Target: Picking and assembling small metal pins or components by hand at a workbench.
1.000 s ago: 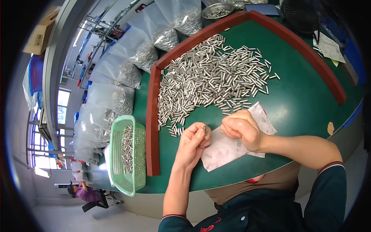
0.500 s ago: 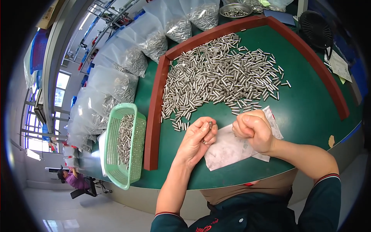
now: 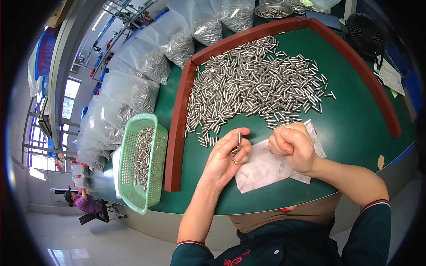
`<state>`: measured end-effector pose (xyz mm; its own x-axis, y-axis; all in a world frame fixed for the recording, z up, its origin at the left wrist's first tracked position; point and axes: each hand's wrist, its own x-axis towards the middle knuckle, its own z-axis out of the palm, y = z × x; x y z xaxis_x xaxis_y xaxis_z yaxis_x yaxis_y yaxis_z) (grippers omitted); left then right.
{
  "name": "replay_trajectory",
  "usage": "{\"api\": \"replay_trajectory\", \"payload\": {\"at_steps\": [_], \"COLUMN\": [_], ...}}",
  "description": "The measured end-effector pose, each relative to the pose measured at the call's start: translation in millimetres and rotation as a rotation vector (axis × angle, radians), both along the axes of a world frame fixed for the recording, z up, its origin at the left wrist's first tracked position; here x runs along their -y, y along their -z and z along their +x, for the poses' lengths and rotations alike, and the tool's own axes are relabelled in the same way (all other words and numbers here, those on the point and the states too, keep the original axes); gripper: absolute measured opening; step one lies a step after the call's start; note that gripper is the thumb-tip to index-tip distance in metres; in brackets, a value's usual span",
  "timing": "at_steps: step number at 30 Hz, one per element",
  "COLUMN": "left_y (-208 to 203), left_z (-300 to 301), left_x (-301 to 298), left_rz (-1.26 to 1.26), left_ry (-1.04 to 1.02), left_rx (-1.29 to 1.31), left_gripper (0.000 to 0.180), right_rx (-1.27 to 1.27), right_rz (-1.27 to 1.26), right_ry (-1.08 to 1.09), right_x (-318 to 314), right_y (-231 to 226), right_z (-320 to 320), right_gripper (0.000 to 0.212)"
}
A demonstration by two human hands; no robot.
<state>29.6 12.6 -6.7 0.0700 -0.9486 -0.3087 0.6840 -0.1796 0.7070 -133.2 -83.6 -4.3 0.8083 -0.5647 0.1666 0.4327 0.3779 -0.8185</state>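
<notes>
Pinches silver round metal pin [image 3: 240, 137] in nearer L hand [image 3: 226, 156], long way 12-to-6, 9 o'clk from curled R hand [image 3: 293, 147]; can't see inside.

A bright indoor workroom, its background mostly on the left. Daylight glows through a tall window [image 3: 70, 94] and, lower at the far left, a wider barred window [image 3: 36, 145]. Pale walls [image 3: 42, 195] meet a light, glossy floor [image 3: 115, 241], where a patch of reflected light shines at the lower left. A thick grey beam [image 3: 62, 66] curves down the left side; beyond it stands a metal rack [image 3: 120, 32]. A black chair [image 3: 103, 213] sits near the far end of a green counter [image 3: 350, 128] with a rounded front edge.
</notes>
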Motion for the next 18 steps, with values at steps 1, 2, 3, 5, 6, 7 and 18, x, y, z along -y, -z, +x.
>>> {"api": "replay_trajectory", "payload": {"at_steps": [1,2,3,5,6,7,18], "left_y": [-2,-3,-3,-2,-1,0,-8], "left_z": [-2,-3,-4,-5,-3,-1,22], "left_x": [1,1,1,1,1,0,-5], "left_rz": [0.027,0.054,0.053,0.048,0.048,0.03,-0.089], "left_ry": [-0.032,-0.063,-0.064,-0.083,-0.084,-0.054,-0.219], "left_rx": [0.001,0.003,0.002,-0.001,-0.001,-0.016,-0.169], "left_gripper": [0.024,0.022,0.022,0.019,0.019,0.017,0.026], "right_rx": [0.0,0.001,0.003,0.001,-0.001,-0.001,-0.019], "right_rz": [0.001,-0.001,-0.003,0.001,0.005,0.005,0.002], "right_ry": [-0.002,-0.004,-0.005,-0.005,-0.005,-0.006,-0.013], "right_x": [0,0,1,1,1,1,2], "right_y": [0,-1,-1,0,0,0,-2], "right_z": [0,0,0,-1,-1,-1,-1], "right_gripper": [0.035,0.035,0.035,0.035,0.035,0.035,0.034]}}
